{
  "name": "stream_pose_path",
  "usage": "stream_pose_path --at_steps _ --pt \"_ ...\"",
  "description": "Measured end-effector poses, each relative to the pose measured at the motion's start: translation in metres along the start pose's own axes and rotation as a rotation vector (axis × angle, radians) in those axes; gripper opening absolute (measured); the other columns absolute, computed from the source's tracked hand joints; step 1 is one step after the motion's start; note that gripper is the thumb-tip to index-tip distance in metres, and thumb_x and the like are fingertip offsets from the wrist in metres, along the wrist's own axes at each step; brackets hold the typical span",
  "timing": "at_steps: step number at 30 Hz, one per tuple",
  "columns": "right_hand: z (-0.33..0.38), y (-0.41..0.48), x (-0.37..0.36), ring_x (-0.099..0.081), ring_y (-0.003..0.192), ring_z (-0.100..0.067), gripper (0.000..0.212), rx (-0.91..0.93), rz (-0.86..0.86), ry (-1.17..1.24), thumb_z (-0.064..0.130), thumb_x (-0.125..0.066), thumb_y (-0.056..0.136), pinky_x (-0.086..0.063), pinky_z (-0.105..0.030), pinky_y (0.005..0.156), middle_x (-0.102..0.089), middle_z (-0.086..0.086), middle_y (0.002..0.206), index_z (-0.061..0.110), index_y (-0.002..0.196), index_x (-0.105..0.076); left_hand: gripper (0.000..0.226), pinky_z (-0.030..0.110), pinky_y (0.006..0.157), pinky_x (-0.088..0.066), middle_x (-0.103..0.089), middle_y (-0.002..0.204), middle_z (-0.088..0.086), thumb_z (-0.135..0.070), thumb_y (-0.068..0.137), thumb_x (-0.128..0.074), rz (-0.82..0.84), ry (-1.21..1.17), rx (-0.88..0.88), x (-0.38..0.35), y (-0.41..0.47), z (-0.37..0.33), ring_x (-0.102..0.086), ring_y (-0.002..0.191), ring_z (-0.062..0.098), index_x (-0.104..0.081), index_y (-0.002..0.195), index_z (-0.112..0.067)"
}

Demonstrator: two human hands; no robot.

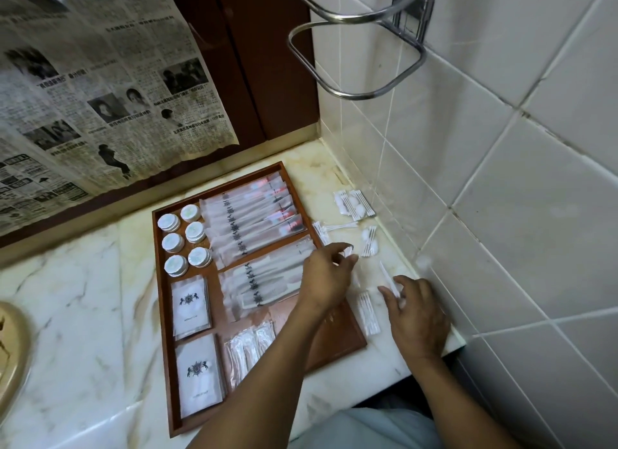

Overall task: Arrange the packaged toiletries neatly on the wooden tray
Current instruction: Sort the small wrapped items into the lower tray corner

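Observation:
A wooden tray (160, 301) lies on the marble counter, holding round white lidded pots (185, 239), long frosted packets (254, 219), flat white sachets (190, 303) and clear cotton-bud packs (247, 346). To the right of the tray, loose cotton-bud packets (354, 203) lie scattered on the counter. My left hand (326, 276) reaches over the tray's right edge, fingers pinching a small clear packet (349, 253). My right hand (416, 311) rests on the counter by the wall, fingers closing on a thin white packet (389, 280). Another packet (368, 311) lies between the hands.
A white tiled wall (501, 198) bounds the counter on the right. Above it hangs a metal towel ring (354, 64). Newspaper (87, 91) covers the dark cabinet behind the counter. A beige basin rim (10, 355) shows at the left edge.

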State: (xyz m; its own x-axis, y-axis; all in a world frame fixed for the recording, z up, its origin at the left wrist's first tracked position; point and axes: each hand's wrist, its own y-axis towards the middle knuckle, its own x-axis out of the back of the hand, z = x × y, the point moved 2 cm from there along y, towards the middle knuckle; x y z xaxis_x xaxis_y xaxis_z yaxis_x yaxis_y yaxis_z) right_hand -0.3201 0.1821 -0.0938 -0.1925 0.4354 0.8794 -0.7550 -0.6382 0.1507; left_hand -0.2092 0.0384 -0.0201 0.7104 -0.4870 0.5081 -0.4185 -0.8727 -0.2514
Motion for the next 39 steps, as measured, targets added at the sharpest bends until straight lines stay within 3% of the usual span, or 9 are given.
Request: stream_pose_path --at_steps 2,6,11,16,22,27,31,35,39 --pt "-0.003 -0.001 0.000 -0.062 0.071 -0.031 0.015 0.044 -0.037 0.042 0.031 -0.068 0.094 -0.042 -0.032 0.052 -0.060 -0.003 0.089 0.017 0.098 -0.071 0.018 0.016 0.068 -0.047 -0.074 0.083 -0.009 -0.025 0.095 -0.070 -0.023 -0.068 0.035 0.010 -0.003 0.009 -0.063 0.069 -0.006 -0.079 0.108 -0.017" --pt "-0.005 0.003 0.006 -0.062 0.071 -0.029 0.016 -0.026 -0.063 0.177 0.022 -0.060 0.095 -0.036 -0.027 0.058 -0.065 -0.003 0.083 0.013 0.096 -0.074 0.009 0.021 0.059 -0.040 -0.060 0.057 -0.013 -0.021 0.093 -0.074 -0.045 -0.095 0.088 0.035 -0.012 0.034 -0.049 0.049 -0.002 -0.080 0.095 -0.015" --pt "0.004 0.005 0.016 -0.057 0.073 -0.028 0.021 -0.169 0.096 0.450 0.015 -0.059 0.098 -0.031 -0.032 0.062 -0.059 0.000 0.073 0.005 0.081 -0.068 0.004 0.021 0.058 -0.046 -0.069 0.068 -0.005 -0.022 0.088 -0.079 -0.055 -0.084 0.117 0.057 -0.027 0.055 -0.059 0.056 0.004 -0.076 0.088 -0.020" --pt "0.025 -0.002 0.024 -0.058 0.094 -0.022 0.027 -0.268 0.291 0.593 0.013 -0.047 0.101 -0.037 -0.030 0.081 -0.065 -0.004 0.098 0.009 0.099 -0.073 0.004 0.008 0.053 -0.042 -0.074 0.073 -0.004 -0.021 0.088 -0.080 -0.072 -0.033 0.136 0.066 -0.040 0.066 -0.063 0.059 0.000 -0.078 0.084 -0.021" --pt "0.052 -0.015 0.032 -0.064 0.082 -0.014 0.010 -0.282 0.355 0.531 0.019 -0.064 0.094 -0.043 -0.027 0.072 -0.070 0.008 0.083 0.019 0.097 -0.074 0.005 0.009 0.050 -0.043 -0.073 0.067 -0.004 -0.020 0.087 -0.080 -0.067 0.028 0.139 0.076 -0.048 0.072 -0.066 0.055 0.002 -0.077 0.083 -0.019" --pt "0.067 -0.026 0.033 -0.068 0.078 -0.010 0.005 -0.278 0.432 0.474 0.022 -0.071 0.088 -0.049 -0.025 0.070 -0.071 0.012 0.077 0.026 0.084 -0.071 0.009 0.017 0.058 -0.047 -0.073 0.066 -0.005 -0.027 0.082 -0.084 -0.061 0.111 0.158 0.078 -0.048 0.082 -0.069 0.062 0.006 -0.076 0.081 -0.022" --pt "0.074 -0.030 0.037 -0.063 0.078 -0.007 0.011 -0.219 0.397 0.410 0.018 -0.069 0.088 -0.043 -0.023 0.070 -0.067 0.016 0.077 0.022 0.081 -0.076 0.013 0.021 0.059 -0.045 -0.072 0.073 -0.007 -0.033 0.082 -0.084 -0.044 0.204 0.156 0.077 -0.049 0.091 -0.068 0.071 0.007 -0.076 0.087 -0.024" --pt "0.071 -0.029 0.038 -0.063 0.075 -0.005 0.011 -0.218 0.382 0.392 0.016 -0.070 0.089 -0.040 -0.013 0.064 -0.063 0.019 0.072 0.018 0.083 -0.079 0.018 0.032 0.075 -0.056 -0.072 0.089 -0.006 -0.036 0.088 -0.077 -0.012 0.376 0.087 0.076 -0.052 0.093 -0.067 0.085 0.014 -0.075 0.098 -0.022" --pt "0.069 -0.030 0.036 -0.067 0.081 -0.014 0.006 -0.287 0.364 0.431 0.021 -0.076 0.087 -0.047 -0.025 0.073 -0.067 0.012 0.075 0.016 0.090 -0.078 0.025 0.037 0.084 -0.054 -0.065 0.102 -0.003 -0.046 0.088 -0.072 -0.035 0.578 -0.060 0.073 -0.061 0.089 -0.063 0.098 0.020 -0.076 0.102 -0.025"
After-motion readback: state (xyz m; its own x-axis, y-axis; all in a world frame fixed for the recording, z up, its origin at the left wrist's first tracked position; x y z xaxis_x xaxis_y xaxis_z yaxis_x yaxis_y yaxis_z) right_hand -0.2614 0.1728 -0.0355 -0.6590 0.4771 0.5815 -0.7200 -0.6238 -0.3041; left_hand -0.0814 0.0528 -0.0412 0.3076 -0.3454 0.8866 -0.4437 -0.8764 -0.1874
